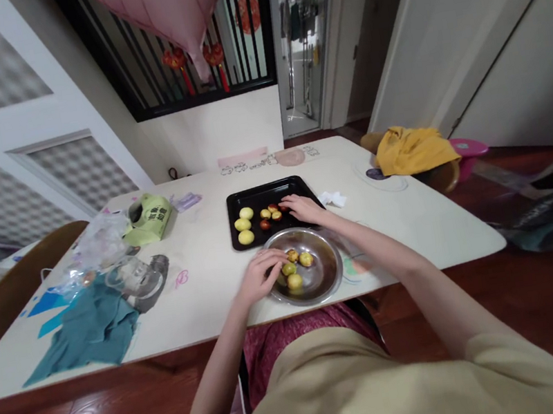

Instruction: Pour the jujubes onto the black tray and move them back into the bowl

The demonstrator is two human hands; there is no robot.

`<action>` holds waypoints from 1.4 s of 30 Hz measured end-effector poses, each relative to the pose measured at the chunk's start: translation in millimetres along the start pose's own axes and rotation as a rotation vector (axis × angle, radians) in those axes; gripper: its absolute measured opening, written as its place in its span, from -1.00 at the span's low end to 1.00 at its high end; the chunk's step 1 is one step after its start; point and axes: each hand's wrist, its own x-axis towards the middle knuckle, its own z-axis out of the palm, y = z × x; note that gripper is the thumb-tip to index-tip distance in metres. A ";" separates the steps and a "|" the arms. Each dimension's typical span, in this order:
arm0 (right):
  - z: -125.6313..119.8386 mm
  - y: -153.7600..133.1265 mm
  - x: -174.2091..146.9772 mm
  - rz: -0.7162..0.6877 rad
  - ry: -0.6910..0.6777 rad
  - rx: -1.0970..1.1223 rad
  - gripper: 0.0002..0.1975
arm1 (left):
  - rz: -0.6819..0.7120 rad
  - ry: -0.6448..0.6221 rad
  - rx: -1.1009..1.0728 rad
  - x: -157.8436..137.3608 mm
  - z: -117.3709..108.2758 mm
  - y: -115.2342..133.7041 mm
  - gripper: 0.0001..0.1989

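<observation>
My right hand (303, 208) reaches over the black baking tray (281, 233), its fingertips closed at a small dark red-brown jujube (284, 208). Beside it on the tray lie several small yellow-and-brown jujubes (265, 214). Three larger pale yellow round fruits (243, 225) form a column along the tray's left side. Over the left rim of the steel bowl (332, 265) rests my left hand (261, 274), fingers stretched out and thumb apart. Inside the bowl are several yellow-green fruits (294, 281), some with brown patches, close to the left fingertips.
At the table's left lie a teal cloth (90, 327), clear plastic bags (98, 245) and a green printed bag (152, 218). Crumpled white tissue (332, 198) sits right of the tray. Yellow cloth (414, 149) hangs over a chair at the right. A pink balloon (171, 7) hangs ahead.
</observation>
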 end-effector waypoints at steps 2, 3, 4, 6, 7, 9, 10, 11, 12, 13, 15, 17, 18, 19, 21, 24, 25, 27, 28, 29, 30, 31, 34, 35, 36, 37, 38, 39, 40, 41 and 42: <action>1.2 -1.1 3.7 -0.002 -0.023 -0.029 -0.50 | 0.006 -0.003 0.007 0.1 0.1 -0.1 -0.67; 1.2 -1.5 4.4 0.003 -0.030 -0.045 -0.52 | 0.008 -0.005 0.008 0.2 0.1 -0.2 -0.67; 0.8 -1.8 4.6 0.011 -0.036 -0.061 -0.54 | 0.009 -0.006 0.009 0.3 0.2 -0.3 -0.67; -0.5 -1.6 3.2 0.030 -0.043 -0.083 -0.61 | 0.013 -0.005 0.010 0.5 0.4 -0.6 -0.67; -1.4 -1.2 1.7 0.036 -0.045 -0.088 -0.63 | 0.015 -0.002 0.010 0.6 0.5 -0.7 -0.67; -3.3 0.1 -2.6 0.034 -0.043 -0.083 -0.63 | 0.016 0.001 0.009 0.7 0.6 -0.9 -0.67; -4.3 0.9 -5.5 0.032 -0.036 -0.076 -0.62 | 0.014 0.001 0.009 0.8 0.7 -0.9 -0.67; -5.5 1.7 -8.9 0.030 -0.021 -0.066 -0.62 | 0.010 0.000 0.008 0.9 0.6 -0.8 -0.67; -7.0 2.2 -12.9 0.027 0.006 -0.051 -0.62 | 0.007 -0.001 0.008 0.9 0.6 -0.8 -0.67; -8.8 2.2 -17.5 0.025 0.047 -0.029 -0.62 | 0.005 -0.001 0.008 0.9 0.5 -0.6 -0.67; -14.5 -0.3 -29.4 0.016 0.155 0.038 -0.60 | 0.009 0.000 0.011 0.9 0.4 -0.4 -0.66; -23.0 -8.0 -45.8 -0.004 0.265 0.136 -0.57 | 0.017 0.003 0.015 0.9 0.2 -0.1 -0.66; -28.3 -14.2 -55.7 -0.017 0.312 0.191 -0.57 | 0.020 0.006 0.016 0.8 0.1 0.0 -0.66; -34.0 -22.1 -66.6 -0.033 0.349 0.247 -0.59 | 0.023 0.009 0.016 0.8 -0.1 0.1 -0.66; -45.9 -41.5 -90.3 -0.056 0.402 0.341 -0.63 | 0.024 0.010 0.010 0.8 -0.5 0.3 -0.66; -59.5 -74.0 -124.5 -0.080 0.378 0.444 -0.68 | 0.027 0.004 -0.003 1.0 -1.3 0.0 -0.67; -61.7 -83.8 -134.0 -0.088 0.343 0.464 -0.70 | 0.027 0.000 -0.004 1.0 -1.5 -0.2 -0.67; -61.7 -100.1 -148.9 -0.105 0.260 0.510 -0.73 | 0.021 -0.006 -0.003 0.9 -1.9 -0.6 -0.66; -59.8 -106.3 -154.1 -0.113 0.215 0.530 -0.73 | 0.018 -0.007 -0.002 0.8 -2.1 -0.9 -0.66; -57.0 -111.1 -157.8 -0.118 0.173 0.548 -0.73 | 0.018 -0.007 -0.001 0.7 -2.2 -1.1 -0.65; -53.7 -114.8 -160.3 -0.120 0.135 0.561 -0.72 | 0.021 -0.004 -0.001 0.6 -2.4 -1.2 -0.65; -50.3 -117.6 -161.7 -0.119 0.105 0.569 -0.72 | 0.023 -0.003 0.000 0.5 -2.6 -1.3 -0.65; -42.6 -121.7 -161.2 -0.102 0.055 0.568 -0.73 | 0.028 -0.003 0.003 0.5 -3.2 -0.9 -0.64; -41.5 -122.3 -160.2 -0.094 0.042 0.563 -0.73 | 0.026 -0.005 0.003 0.6 -3.4 -0.5 -0.64; -41.0 -122.7 -159.0 -0.085 0.028 0.556 -0.72 | 0.022 -0.008 0.004 0.7 -3.7 -0.1 -0.63; -41.0 -123.0 -157.7 -0.074 0.014 0.547 -0.71 | 0.017 -0.010 0.005 0.8 -3.9 0.5 -0.63; -41.4 -123.3 -156.5 -0.065 0.001 0.539 -0.69 | 0.010 -0.013 0.006 1.0 -4.2 1.1 -0.62; -41.8 -123.6 -155.3 -0.059 -0.009 0.532 -0.68 | 0.000 -0.017 0.008 1.1 -4.4 1.6 -0.62; -42.3 -123.9 -154.2 -0.055 -0.016 0.526 -0.67 | -0.009 -0.021 0.009 1.3 -4.6 2.1 -0.61; -42.5 -124.3 -153.3 -0.053 -0.020 0.519 -0.66 | -0.017 -0.026 0.010 1.4 -4.8 2.5 -0.60; -42.6 -124.6 -152.5 -0.054 -0.021 0.511 -0.65 | -0.023 -0.031 0.011 1.4 -5.0 2.8 -0.59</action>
